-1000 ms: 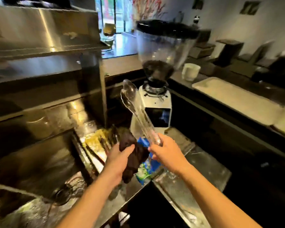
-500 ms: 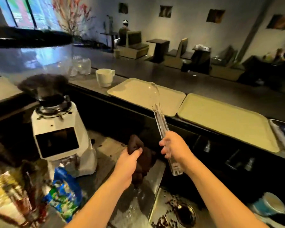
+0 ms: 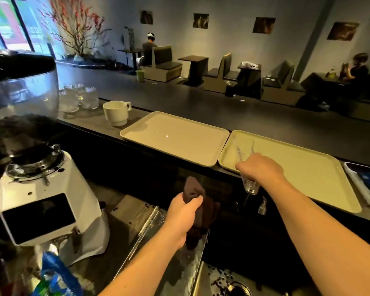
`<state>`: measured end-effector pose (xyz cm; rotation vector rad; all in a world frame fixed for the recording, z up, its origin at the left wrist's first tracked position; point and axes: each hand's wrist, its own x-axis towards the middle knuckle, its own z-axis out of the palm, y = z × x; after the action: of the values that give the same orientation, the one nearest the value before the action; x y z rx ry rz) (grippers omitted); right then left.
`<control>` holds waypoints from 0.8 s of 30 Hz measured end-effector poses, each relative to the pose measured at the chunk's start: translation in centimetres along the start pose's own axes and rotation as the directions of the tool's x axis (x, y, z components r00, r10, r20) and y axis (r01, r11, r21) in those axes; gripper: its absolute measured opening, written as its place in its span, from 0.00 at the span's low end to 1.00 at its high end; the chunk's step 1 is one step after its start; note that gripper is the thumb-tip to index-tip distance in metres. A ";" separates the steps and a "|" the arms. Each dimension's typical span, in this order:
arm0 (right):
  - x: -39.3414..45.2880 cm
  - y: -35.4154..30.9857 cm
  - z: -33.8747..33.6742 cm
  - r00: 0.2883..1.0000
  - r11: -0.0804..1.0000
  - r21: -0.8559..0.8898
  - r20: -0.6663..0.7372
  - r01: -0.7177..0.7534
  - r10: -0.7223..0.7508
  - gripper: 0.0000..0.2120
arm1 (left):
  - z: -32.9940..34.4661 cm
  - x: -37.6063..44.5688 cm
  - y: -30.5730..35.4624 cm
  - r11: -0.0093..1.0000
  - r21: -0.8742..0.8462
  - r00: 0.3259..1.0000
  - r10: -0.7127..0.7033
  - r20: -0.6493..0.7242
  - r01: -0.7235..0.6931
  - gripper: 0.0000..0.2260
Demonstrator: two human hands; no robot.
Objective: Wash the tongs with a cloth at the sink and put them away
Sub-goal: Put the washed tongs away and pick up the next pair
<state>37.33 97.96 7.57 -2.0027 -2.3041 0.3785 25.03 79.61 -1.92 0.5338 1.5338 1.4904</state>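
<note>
My right hand [image 3: 260, 168] grips clear plastic tongs [image 3: 250, 186] at the front left corner of the right beige tray [image 3: 308, 167]. The tongs' thin arms reach forward over the tray surface, and their hinged end sticks out below my fist. My left hand [image 3: 184, 212] is closed around a dark brown cloth [image 3: 198, 201], held bunched above a wet steel counter strip [image 3: 179, 263]. The two hands are apart, the cloth lower and to the left of the tongs.
A second beige tray [image 3: 175, 139] lies left of the first, with a white mug [image 3: 116, 113] and glasses [image 3: 78, 99] beyond it. A white coffee grinder [image 3: 45, 201] stands at the left. A perforated drain with scattered coffee beans [image 3: 229, 283] sits below. People sit at far tables.
My view swung right from the sink toward the bar counter. My right hand carried the tongs from upright in front of me forward and down onto the right tray. The cloth stayed in my left hand.
</note>
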 end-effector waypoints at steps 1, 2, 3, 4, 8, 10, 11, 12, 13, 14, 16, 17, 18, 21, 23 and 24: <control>0.6 -0.1 0.3 1.000 1.000 -0.005 -0.011 -0.013 0.013 0.12 | 0.0 0.2 0.0 1.000 0.003 1.000 -0.002 -0.002 0.002 0.09; 1.1 -0.3 0.6 0.999 1.000 -0.003 -0.024 -0.027 0.027 0.14 | -0.1 0.5 0.0 1.000 0.008 1.000 -0.003 -0.005 0.003 0.10; 1.4 -0.4 0.8 0.999 0.999 0.000 -0.034 -0.041 0.041 0.17 | -0.1 0.5 0.0 1.000 0.014 1.000 -0.003 -0.004 0.003 0.10; 1.9 -0.5 1.0 0.998 0.999 0.006 -0.041 -0.048 0.049 0.21 | -0.4 0.7 -0.1 1.000 0.021 1.000 -0.004 -0.005 0.004 0.10; 2.7 -0.6 0.9 0.991 0.994 -0.079 -0.107 -0.082 0.073 0.30 | -1.2 0.9 -0.3 0.999 0.033 1.000 -0.002 -0.007 0.002 0.10; 1.9 -1.0 0.4 0.968 0.986 -0.143 -0.247 -0.080 0.042 0.32 | -1.9 0.6 -0.5 1.000 0.021 1.000 0.001 -0.015 -0.001 0.10; 1.2 -1.5 0.5 0.948 0.985 -0.165 -0.318 -0.042 -0.013 0.30 | -2.5 0.2 -0.6 1.000 0.006 1.000 0.002 -0.019 -0.002 0.09; 0.4 -2.1 0.6 0.926 0.984 -0.175 -0.368 0.019 -0.083 0.27 | -3.0 -0.1 -0.7 1.000 -0.017 1.000 -0.004 -0.023 0.003 0.09; -0.5 -2.9 0.9 0.909 0.981 -0.167 -0.386 0.100 -0.158 0.24 | -3.7 -0.7 -0.8 0.999 -0.046 0.999 -0.016 -0.029 0.014 0.09; -1.7 -3.9 1.5 0.900 0.973 -0.139 -0.374 0.186 -0.225 0.20 | -4.5 -1.3 -0.9 0.996 -0.078 0.999 -0.035 -0.034 0.032 0.10; -4.8 -6.3 3.1 0.903 0.938 -0.012 -0.266 0.346 -0.337 0.15 | -6.5 -2.7 -1.3 0.987 -0.145 0.996 -0.073 -0.043 0.066 0.12; -6.7 -7.6 4.0 0.904 0.911 0.075 -0.179 0.405 -0.387 0.12 | -7.7 -3.5 -1.5 0.983 -0.171 0.995 -0.082 -0.057 0.071 0.13; -8.6 -8.9 5.0 0.895 0.879 0.167 -0.094 0.446 -0.436 0.10 | -9.0 -4.3 -1.8 0.980 -0.189 0.994 -0.081 -0.080 0.065 0.12; -14.8 -13.2 8.6 0.829 0.778 0.385 0.056 0.497 -0.557 0.07 | -13.9 -7.0 -3.0 0.971 -0.236 0.979 -0.090 -0.185 0.045 0.12; -19.1 -16.2 11.5 0.770 0.709 0.477 0.099 0.519 -0.630 0.06 | -17.8 -9.5 -3.8 0.966 -0.257 0.967 -0.090 -0.240 0.026 0.12; -20.5 -17.0 12.5 0.759 0.686 0.517 0.102 0.512 -0.643 0.06 | -19.0 -10.4 -4.0 0.969 -0.246 0.965 -0.081 -0.251 0.017 0.13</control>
<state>21.38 73.92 1.63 -0.9582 -2.5207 1.0771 15.74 59.91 -5.19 0.1595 1.5183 1.7321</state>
